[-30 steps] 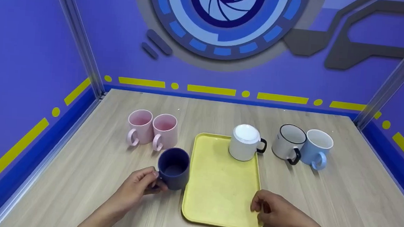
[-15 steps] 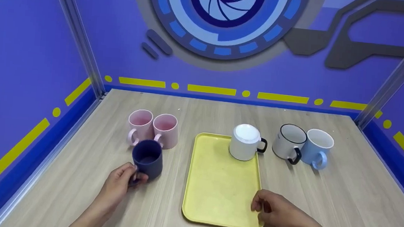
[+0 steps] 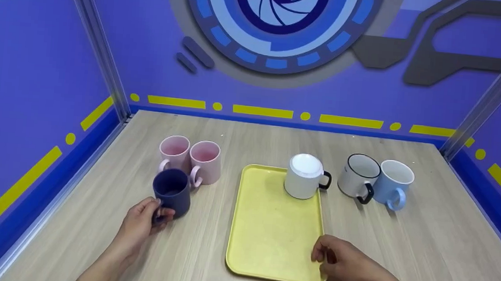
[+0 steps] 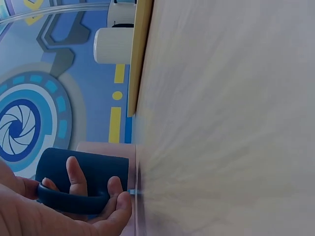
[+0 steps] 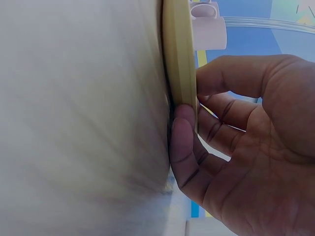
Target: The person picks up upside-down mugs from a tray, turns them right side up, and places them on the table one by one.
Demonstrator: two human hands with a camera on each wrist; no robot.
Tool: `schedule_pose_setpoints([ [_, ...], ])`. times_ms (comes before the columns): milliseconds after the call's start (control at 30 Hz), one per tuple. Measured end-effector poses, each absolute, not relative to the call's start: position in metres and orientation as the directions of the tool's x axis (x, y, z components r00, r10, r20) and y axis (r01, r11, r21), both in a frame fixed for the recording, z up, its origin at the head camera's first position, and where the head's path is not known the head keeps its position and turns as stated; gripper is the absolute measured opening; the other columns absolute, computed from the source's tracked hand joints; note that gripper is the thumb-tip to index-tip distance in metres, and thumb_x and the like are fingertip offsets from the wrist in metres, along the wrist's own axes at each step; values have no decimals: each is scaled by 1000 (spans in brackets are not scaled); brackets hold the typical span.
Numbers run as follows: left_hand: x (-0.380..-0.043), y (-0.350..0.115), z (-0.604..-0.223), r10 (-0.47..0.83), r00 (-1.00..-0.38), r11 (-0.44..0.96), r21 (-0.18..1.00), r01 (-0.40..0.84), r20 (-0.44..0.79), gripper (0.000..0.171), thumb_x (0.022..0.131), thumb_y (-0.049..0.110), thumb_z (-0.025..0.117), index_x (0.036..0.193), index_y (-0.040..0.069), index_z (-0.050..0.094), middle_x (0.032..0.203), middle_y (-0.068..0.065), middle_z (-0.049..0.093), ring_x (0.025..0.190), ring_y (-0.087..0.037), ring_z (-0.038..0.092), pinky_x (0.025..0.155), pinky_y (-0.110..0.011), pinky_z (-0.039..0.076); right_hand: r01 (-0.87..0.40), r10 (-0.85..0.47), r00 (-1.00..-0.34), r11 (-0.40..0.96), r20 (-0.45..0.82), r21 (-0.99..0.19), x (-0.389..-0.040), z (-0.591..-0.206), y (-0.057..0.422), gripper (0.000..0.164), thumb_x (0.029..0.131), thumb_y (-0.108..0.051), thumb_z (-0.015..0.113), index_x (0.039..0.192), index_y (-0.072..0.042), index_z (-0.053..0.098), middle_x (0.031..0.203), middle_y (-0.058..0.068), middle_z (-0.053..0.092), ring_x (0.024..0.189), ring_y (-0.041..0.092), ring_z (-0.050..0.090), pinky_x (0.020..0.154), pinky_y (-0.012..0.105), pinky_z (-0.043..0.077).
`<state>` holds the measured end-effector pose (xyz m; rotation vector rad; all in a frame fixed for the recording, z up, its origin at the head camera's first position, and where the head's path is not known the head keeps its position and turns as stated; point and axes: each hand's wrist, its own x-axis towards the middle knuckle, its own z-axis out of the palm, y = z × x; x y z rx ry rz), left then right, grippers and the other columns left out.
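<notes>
My left hand [image 3: 139, 221] grips the handle of a dark blue mug [image 3: 174, 197], which is upright with its base close over the tabletop. In the left wrist view the fingers curl around the handle [image 4: 74, 202] of that mug. Just behind it stand two pink mugs [image 3: 206, 164] side by side, the left one partly covered by the blue mug. At the near right corner of a yellow tray [image 3: 274, 231], my right hand [image 3: 346, 260] holds the rim, with fingertips [image 5: 182, 140] below the edge in the right wrist view. An upside-down white mug [image 3: 302, 180] sits on the tray's far right corner.
Right of the tray stand a white mug with a black rim [image 3: 357, 178] and a light blue mug [image 3: 391, 183], close together and upright. The white mug's black handle sticks out past the tray's edge. Patterned blue-purple walls [image 3: 272, 93] enclose the wooden table [image 3: 424, 261].
My left hand has carried the dark blue mug leftward from beside the tray to in front of the pink mugs. The right hand and the tray have stayed in place.
</notes>
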<state>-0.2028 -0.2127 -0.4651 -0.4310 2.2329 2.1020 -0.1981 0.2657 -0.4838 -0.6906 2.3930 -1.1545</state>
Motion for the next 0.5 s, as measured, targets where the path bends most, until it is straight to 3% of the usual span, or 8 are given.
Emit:
schedule_pose_setpoints([
  [300,-211,-217,-471,-174,-954,22,967,-253,-246,32,111,22,40,88,6,56,92,-2,77,93,-16,74,78,-28,57,-283,-595,-796,531,-114,-799,-196,-483,266,20,85,4,65,100,-9,63,91,3,60,77,4,52,65,22,44],
  [500,-214,-218,-471,-151,-953,8,964,-265,-261,35,112,26,37,95,7,61,94,0,77,95,-15,73,83,-28,57,-262,-581,-801,552,-140,-791,-197,-482,267,20,86,3,66,101,-10,63,93,3,61,79,5,53,66,23,45],
])
